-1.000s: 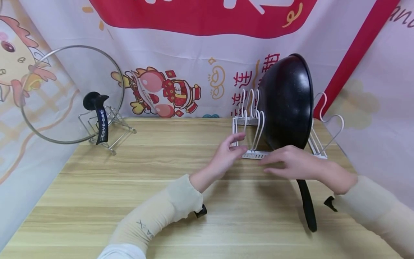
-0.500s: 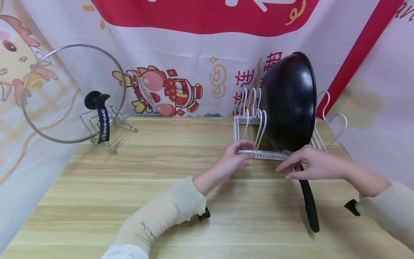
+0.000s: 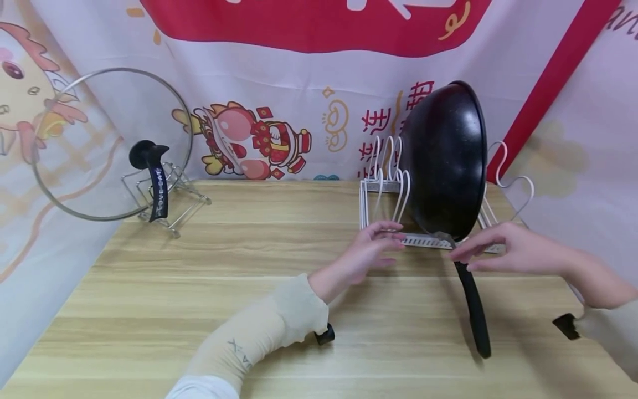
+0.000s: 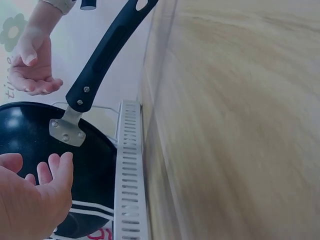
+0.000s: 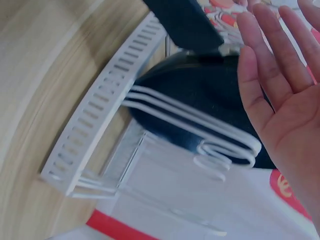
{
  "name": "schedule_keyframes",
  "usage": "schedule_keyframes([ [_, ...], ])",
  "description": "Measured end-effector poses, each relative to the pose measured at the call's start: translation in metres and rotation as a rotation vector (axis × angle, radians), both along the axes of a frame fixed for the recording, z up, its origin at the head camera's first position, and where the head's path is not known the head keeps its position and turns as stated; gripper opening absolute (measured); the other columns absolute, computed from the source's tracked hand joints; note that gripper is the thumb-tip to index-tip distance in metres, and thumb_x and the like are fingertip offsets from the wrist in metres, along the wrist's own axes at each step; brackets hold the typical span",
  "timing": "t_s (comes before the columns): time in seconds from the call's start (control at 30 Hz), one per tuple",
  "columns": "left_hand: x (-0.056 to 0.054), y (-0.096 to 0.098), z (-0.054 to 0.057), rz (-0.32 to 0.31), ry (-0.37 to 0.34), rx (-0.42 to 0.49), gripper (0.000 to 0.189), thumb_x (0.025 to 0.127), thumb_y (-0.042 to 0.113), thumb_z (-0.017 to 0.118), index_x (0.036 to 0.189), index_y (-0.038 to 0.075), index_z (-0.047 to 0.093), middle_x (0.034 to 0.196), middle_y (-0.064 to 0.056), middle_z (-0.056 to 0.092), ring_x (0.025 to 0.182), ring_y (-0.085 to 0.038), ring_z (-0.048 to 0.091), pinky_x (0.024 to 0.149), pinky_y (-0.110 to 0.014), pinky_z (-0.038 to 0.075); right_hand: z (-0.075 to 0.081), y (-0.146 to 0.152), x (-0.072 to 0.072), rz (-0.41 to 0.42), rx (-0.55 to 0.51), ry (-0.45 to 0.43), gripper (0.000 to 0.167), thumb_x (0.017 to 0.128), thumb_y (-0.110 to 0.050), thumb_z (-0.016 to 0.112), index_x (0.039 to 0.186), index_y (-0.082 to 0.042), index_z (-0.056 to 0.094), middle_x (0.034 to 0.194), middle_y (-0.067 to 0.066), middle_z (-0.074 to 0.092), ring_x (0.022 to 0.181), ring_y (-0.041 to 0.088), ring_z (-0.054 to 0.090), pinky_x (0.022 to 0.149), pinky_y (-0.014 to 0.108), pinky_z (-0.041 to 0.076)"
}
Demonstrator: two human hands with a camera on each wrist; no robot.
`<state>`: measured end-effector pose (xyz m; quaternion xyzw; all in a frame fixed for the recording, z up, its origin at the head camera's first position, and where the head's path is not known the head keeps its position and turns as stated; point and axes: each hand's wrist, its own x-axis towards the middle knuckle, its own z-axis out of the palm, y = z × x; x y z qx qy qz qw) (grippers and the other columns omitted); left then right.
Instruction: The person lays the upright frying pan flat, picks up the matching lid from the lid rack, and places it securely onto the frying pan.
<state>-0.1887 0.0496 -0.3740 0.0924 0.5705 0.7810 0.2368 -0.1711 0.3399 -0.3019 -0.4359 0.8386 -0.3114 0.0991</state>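
Note:
A black wok stands on its side in a white slotted rack, its dark handle pointing toward me over the table. My left hand hovers at the rack's front rail, left of the wok, fingers loosely bent and holding nothing. On the other side, my right hand is beside the top of the handle, overlapping the rail in the head view. Its palm faces the wok in the right wrist view, with fingers spread and nothing in them. The left wrist view shows the metal handle bracket riveted to the wok.
A glass lid with a black knob stands in a small wire holder at the left. White wire dividers rise from the rack on both sides of the wok. A printed cloth hangs behind the wooden table.
My right hand has moved right, from in front of the wok to beside its handle. My left hand has shifted slightly right and down along the rack. The wok stays in the rack.

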Motion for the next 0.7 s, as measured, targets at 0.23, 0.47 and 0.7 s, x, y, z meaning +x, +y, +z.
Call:
schedule_keyframes([
  [0.23, 0.003, 0.012, -0.007, -0.045, -0.058, 0.013, 0.037, 0.101, 0.002, 0.057, 0.138, -0.004, 0.054, 0.136, -0.026, 0.059, 0.122, -0.035, 0.061, 0.107, -0.058, 0.045, -0.007, 0.023, -0.007, -0.033, -0.008, -0.153, 0.027, 0.089, 0.006, 0.073, 0.111, -0.008, 0.077, 0.108, 0.000, 0.076, 0.093, 0.011, 0.071, 0.079, 0.022, 0.059],
  [0.47, 0.005, 0.022, -0.012, -0.068, -0.098, 0.003, 0.037, 0.099, 0.003, 0.060, 0.136, -0.004, 0.056, 0.126, -0.018, 0.066, 0.114, -0.029, 0.065, 0.106, -0.057, 0.047, -0.019, 0.041, -0.014, -0.087, 0.014, -0.311, 0.017, 0.094, 0.004, 0.069, 0.099, -0.012, 0.073, 0.097, -0.004, 0.075, 0.087, 0.009, 0.069, 0.075, 0.024, 0.059],
  [0.7, 0.007, 0.025, -0.013, -0.117, -0.095, -0.013, 0.038, 0.100, 0.003, 0.059, 0.137, -0.004, 0.055, 0.116, -0.008, 0.068, 0.112, -0.028, 0.066, 0.103, -0.055, 0.049, -0.037, 0.044, -0.018, -0.041, 0.016, -0.570, 0.009, 0.098, 0.003, 0.062, 0.105, 0.000, 0.066, 0.097, 0.007, 0.073, 0.088, 0.019, 0.069, 0.078, 0.031, 0.059],
])
